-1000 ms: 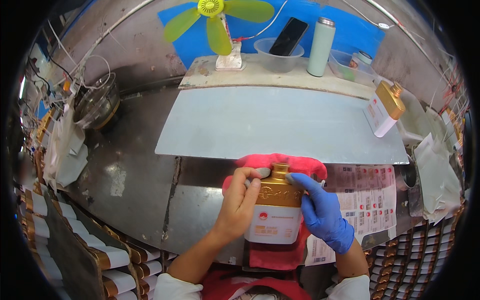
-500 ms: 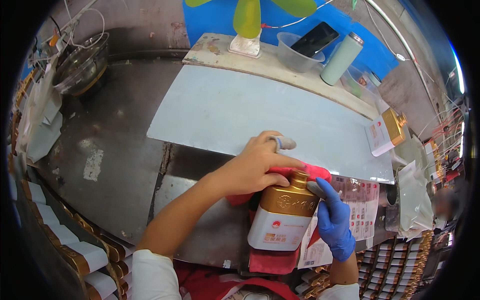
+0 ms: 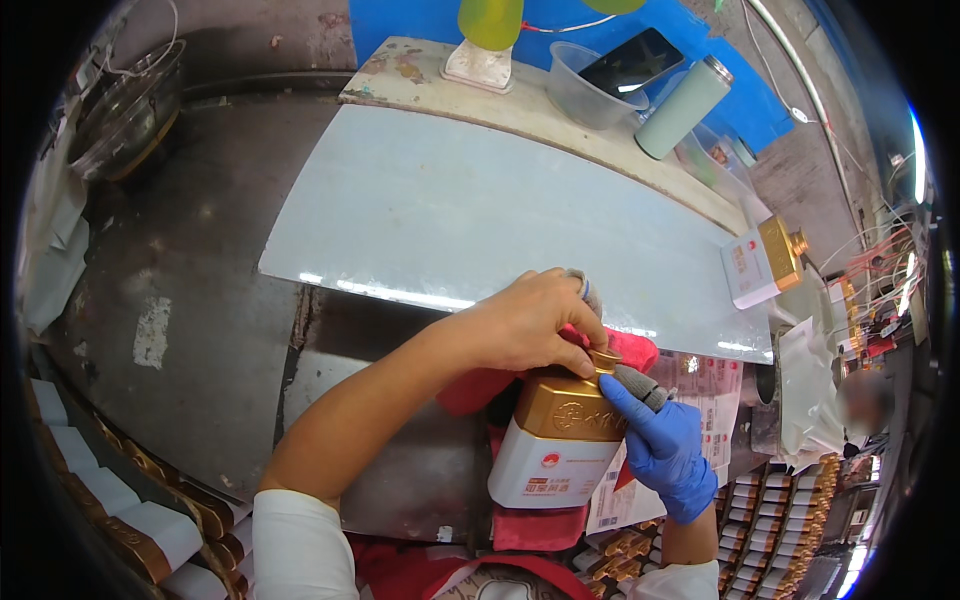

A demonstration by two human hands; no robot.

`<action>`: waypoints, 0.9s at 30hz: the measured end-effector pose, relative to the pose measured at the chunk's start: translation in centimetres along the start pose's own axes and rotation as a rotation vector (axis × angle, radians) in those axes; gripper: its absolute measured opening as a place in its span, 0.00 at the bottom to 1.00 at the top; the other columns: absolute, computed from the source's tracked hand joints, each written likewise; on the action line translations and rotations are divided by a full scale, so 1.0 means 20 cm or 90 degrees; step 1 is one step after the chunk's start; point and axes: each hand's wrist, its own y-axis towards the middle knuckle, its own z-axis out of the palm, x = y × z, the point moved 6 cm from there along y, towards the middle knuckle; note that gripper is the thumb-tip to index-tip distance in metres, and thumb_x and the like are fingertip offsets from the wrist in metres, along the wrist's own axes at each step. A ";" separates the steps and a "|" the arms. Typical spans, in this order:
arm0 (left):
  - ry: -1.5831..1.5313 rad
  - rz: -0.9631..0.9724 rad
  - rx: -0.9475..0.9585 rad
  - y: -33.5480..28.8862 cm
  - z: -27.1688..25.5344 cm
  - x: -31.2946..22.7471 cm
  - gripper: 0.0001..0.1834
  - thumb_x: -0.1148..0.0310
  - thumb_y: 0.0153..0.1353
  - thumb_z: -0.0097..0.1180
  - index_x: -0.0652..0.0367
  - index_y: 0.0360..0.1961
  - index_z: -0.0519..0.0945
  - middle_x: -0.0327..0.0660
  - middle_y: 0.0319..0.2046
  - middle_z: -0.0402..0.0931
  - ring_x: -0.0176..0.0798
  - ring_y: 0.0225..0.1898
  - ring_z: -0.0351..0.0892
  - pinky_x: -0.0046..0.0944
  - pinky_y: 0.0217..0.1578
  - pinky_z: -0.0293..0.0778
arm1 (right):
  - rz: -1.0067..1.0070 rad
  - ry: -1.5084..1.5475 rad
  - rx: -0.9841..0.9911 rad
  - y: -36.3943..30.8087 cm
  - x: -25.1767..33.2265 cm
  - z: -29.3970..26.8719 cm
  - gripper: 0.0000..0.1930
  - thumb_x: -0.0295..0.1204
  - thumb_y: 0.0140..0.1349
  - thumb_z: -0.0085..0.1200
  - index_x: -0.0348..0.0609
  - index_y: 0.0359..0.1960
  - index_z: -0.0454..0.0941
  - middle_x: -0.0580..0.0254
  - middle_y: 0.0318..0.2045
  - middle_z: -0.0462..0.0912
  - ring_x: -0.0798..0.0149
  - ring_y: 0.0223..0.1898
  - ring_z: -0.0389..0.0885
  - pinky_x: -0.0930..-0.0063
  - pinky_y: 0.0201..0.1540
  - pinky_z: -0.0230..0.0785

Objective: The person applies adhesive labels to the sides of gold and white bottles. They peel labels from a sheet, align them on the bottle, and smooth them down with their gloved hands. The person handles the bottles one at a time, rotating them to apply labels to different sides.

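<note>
A flat-sided bottle [image 3: 555, 465], white below with a gold shoulder and narrow gold neck, stands tilted on a folded red cloth [image 3: 540, 530]. My left hand [image 3: 535, 320], bare except for a grey finger cover, comes over from the left; its thumb and fingers close on the bottle's neck. My right hand [image 3: 668, 455] wears a blue glove with grey finger covers and grips the bottle's right shoulder, one blue finger pressed near the neck. Behind the neck another part of red cloth [image 3: 630, 350] shows.
A pale sheet [image 3: 480, 220] covers the bench, with a similar bottle [image 3: 760, 262] at its right end. On the back ledge are a fan base [image 3: 478, 66], a plastic tub [image 3: 580, 95] with a phone [image 3: 632, 66], and a green flask [image 3: 685, 108]. Many bottles [image 3: 780, 520] fill both lower sides.
My left hand has moved right and closed onto the bottle's neck. The right hand's blue finger has come up against the shoulder near it. The whole view has shifted slightly.
</note>
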 end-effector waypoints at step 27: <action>-0.054 -0.022 -0.353 -0.55 0.03 -0.20 0.23 0.76 0.51 0.63 0.61 0.50 0.73 0.44 0.47 0.73 0.44 0.50 0.70 0.39 0.51 0.67 | -0.205 -0.204 0.309 0.21 0.18 0.03 0.25 0.28 0.52 0.49 0.51 0.56 0.67 0.54 0.44 0.78 0.57 0.18 0.78 0.65 0.17 0.68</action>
